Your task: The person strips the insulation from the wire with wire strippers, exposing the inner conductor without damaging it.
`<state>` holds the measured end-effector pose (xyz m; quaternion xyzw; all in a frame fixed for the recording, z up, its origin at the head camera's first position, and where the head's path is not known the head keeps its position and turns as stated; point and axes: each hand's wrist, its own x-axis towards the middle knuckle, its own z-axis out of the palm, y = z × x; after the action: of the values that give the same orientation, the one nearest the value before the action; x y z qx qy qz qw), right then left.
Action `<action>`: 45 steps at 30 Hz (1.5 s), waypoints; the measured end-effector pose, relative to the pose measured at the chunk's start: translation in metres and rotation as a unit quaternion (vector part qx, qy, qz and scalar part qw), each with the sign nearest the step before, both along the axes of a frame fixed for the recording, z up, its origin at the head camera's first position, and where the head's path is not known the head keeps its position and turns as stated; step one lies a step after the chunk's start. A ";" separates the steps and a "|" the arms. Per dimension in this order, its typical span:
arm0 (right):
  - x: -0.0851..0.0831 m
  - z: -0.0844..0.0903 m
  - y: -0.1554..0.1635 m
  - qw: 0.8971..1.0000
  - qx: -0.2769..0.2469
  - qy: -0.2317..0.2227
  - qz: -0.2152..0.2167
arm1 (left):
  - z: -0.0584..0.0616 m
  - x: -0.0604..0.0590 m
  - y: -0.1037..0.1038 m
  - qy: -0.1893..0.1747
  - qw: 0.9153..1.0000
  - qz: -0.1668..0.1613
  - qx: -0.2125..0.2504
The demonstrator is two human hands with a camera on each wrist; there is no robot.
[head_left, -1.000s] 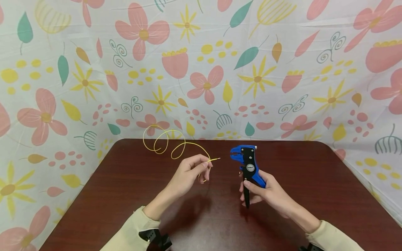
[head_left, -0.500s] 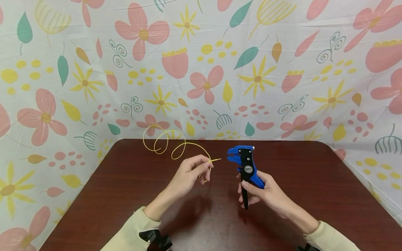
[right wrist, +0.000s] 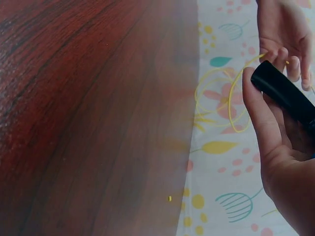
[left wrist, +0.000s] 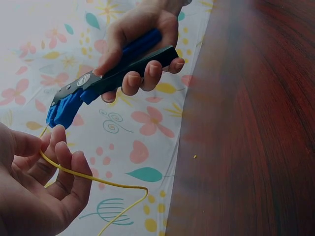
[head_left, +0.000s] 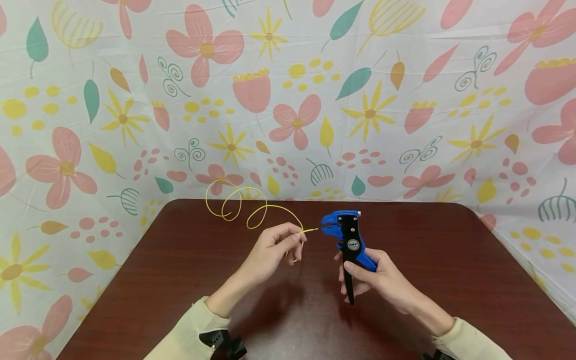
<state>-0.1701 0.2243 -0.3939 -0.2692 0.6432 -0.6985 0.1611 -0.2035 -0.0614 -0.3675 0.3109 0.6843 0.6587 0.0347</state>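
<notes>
My left hand [head_left: 274, 248] pinches a thin yellow wire [head_left: 252, 210] near its free end, above the dark red table [head_left: 225, 300]. The wire coils up and back to the left behind the hand. Its short tip [head_left: 310, 230] points right and reaches the blue jaws of a blue-and-black wire stripper [head_left: 346, 240]. My right hand [head_left: 375, 280] grips the stripper's handles and holds it upright. In the left wrist view the left hand [left wrist: 39, 182] holds the wire [left wrist: 98, 181] just below the stripper head [left wrist: 64, 110]. In the right wrist view the right hand [right wrist: 275, 147] wraps the black handle [right wrist: 285, 93].
A floral cloth [head_left: 288, 100] hangs as a backdrop behind and to both sides of the table. A tiny yellow scrap [right wrist: 169, 198] lies on the table near its edge. Cream sleeves cover both forearms.
My right hand has moved the stripper left, so its jaws now meet the wire tip. The left hand and wire have stayed nearly still.
</notes>
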 end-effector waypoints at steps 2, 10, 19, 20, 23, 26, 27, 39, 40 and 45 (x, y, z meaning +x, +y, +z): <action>0.000 0.000 0.000 1.000 -0.004 0.000 0.006 | 0.000 0.000 0.000 0.001 1.000 -0.002 0.001; 0.000 -0.002 -0.001 1.000 -0.004 -0.009 0.018 | 0.000 0.001 0.000 0.005 1.000 -0.010 0.004; 0.001 -0.003 -0.004 0.999 -0.002 -0.018 0.038 | 0.001 0.000 0.000 0.009 1.000 -0.021 0.002; 0.001 -0.003 -0.005 0.999 -0.004 -0.019 0.041 | 0.001 0.001 0.000 0.008 1.000 -0.023 0.002; 0.001 -0.003 -0.005 0.998 -0.012 -0.020 0.052 | 0.001 0.001 0.001 0.004 1.000 -0.027 0.004; 0.001 -0.003 -0.006 0.998 -0.020 -0.019 0.063 | 0.001 0.000 0.001 0.003 1.000 -0.030 0.004; 0.001 -0.003 -0.007 0.997 -0.022 -0.019 0.065 | 0.001 0.000 0.001 0.004 1.000 -0.030 0.004; -0.001 -0.004 -0.014 0.996 -0.036 -0.016 0.081 | 0.002 0.001 0.002 0.011 1.000 -0.026 0.000; -0.002 -0.004 -0.014 0.996 -0.038 -0.016 0.082 | 0.002 0.001 0.002 0.011 1.000 -0.025 -0.001; -0.001 -0.005 -0.014 0.995 -0.041 -0.021 0.085 | 0.001 0.001 0.000 0.013 1.000 -0.026 -0.006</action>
<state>-0.1715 0.2099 -0.3993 -0.3145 0.5851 -0.7138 0.2220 -0.2023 -0.0611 -0.3665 0.3368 0.6802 0.6495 0.0449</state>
